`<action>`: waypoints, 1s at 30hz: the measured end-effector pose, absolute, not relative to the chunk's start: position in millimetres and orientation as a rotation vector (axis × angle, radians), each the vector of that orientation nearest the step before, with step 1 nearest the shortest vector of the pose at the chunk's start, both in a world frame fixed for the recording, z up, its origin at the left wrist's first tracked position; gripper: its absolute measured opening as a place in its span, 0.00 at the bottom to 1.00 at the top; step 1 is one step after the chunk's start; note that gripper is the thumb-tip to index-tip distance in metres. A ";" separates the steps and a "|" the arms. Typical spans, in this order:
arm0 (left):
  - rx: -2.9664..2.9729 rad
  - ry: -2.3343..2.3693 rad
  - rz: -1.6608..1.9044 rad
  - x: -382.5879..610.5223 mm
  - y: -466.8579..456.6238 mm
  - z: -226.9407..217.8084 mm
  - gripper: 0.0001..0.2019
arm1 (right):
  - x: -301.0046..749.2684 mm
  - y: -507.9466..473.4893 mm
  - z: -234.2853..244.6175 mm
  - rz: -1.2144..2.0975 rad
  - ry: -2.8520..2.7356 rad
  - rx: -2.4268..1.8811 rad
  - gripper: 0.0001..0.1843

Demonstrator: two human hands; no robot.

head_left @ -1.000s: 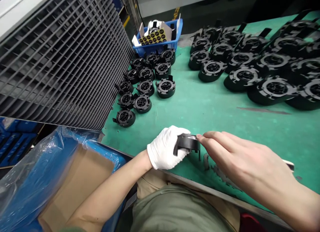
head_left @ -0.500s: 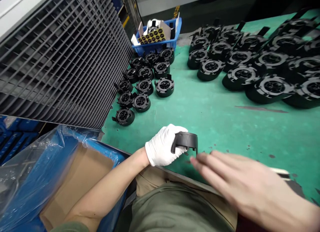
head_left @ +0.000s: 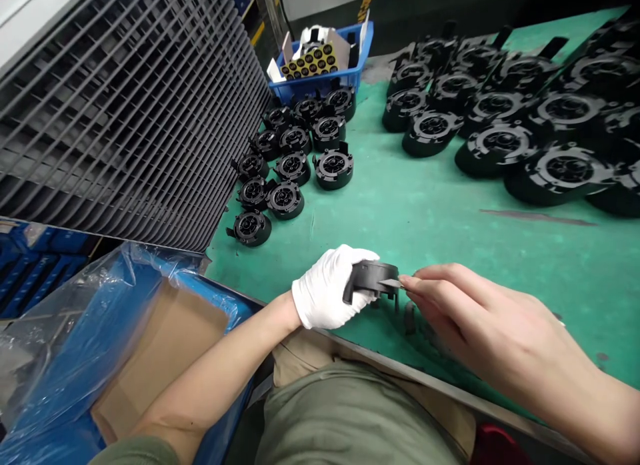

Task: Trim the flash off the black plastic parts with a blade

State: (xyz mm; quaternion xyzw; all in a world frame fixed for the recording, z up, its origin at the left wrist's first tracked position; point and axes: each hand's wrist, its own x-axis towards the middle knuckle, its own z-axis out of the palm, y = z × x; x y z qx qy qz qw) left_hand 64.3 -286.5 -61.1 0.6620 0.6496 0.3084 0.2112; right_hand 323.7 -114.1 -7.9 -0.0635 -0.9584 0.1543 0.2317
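My left hand (head_left: 327, 288), in a white glove, is closed around a round black plastic housing (head_left: 373, 277) above the front edge of the green bench. The housing is turned on its side, its short legs pointing down. My bare right hand (head_left: 480, 318) pinches a small pointed grey blade (head_left: 391, 283) between thumb and fingers. The blade's tip lies against the lower side wall of the housing, on its right. The rest of the blade, and any handle, is hidden inside my right hand.
Several similar black housings (head_left: 284, 197) stand at the bench's left, many more (head_left: 503, 145) at the right. A blue bin (head_left: 320, 85) with cartons sits behind. A grey grid rack (head_left: 135, 111) rises at the left. Below it is a plastic-lined blue box (head_left: 65, 385) with cardboard (head_left: 160, 358).
My right hand has come in to the housing, and the blade in its fingers now shows against the housing's side. My left hand keeps its hold with little movement. The view has shifted slightly.
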 end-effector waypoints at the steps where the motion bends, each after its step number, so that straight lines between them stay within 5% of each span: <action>1: 1.843 1.805 0.849 64.2 -286.2 -61.0 0.32 | 323.2 -113.6 -8.3 0.402 -2.636 -0.177 0.13; 22: 1.777 1.670 0.817 64.8 -271.3 -38.4 0.13 | 310.2 -97.8 -4.5 0.336 -2.734 -0.164 0.14; 30: 1.806 1.791 0.742 67.1 -277.5 -39.2 0.17 | 313.0 -101.8 -13.0 0.280 -2.731 -0.050 0.18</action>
